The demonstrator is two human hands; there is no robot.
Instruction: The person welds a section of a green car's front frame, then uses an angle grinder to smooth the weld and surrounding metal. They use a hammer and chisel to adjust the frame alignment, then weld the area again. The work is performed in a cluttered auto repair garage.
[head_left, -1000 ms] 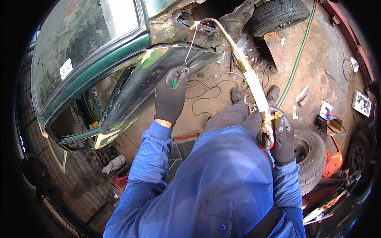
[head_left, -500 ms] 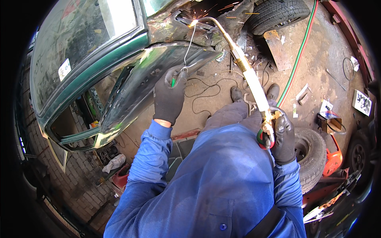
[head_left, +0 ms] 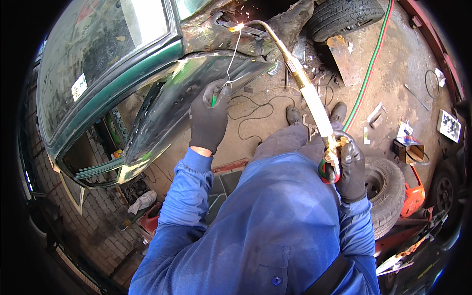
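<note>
My right hand (head_left: 352, 167), in a black glove, is closed round the valve end of a gas welding torch (head_left: 314, 104) with a white handle and brass neck. The torch's bent tip reaches up to bare, torn metal on the green car body (head_left: 201, 37). A flame and sparks glow there. In my gloved left hand (head_left: 210, 113), a thin bent filler wire (head_left: 233, 58) is pinched between thumb and fingers, its far end meeting the flame. Something small and green (head_left: 214, 101) also shows in that hand; its kind is unclear.
The car's open door (head_left: 162, 108) stands left of my legs. A tyre (head_left: 344, 19) lies at the far right of the work, another wheel (head_left: 386, 194) beside my right arm. Green and red hoses (head_left: 366, 81) cross the floor, with a rusty plate (head_left: 344, 61) and a thin cable (head_left: 255, 115).
The sparks have shrunk, and the flame at the torch tip now points more to the left. Both hands keep nearly the same place and grip.
</note>
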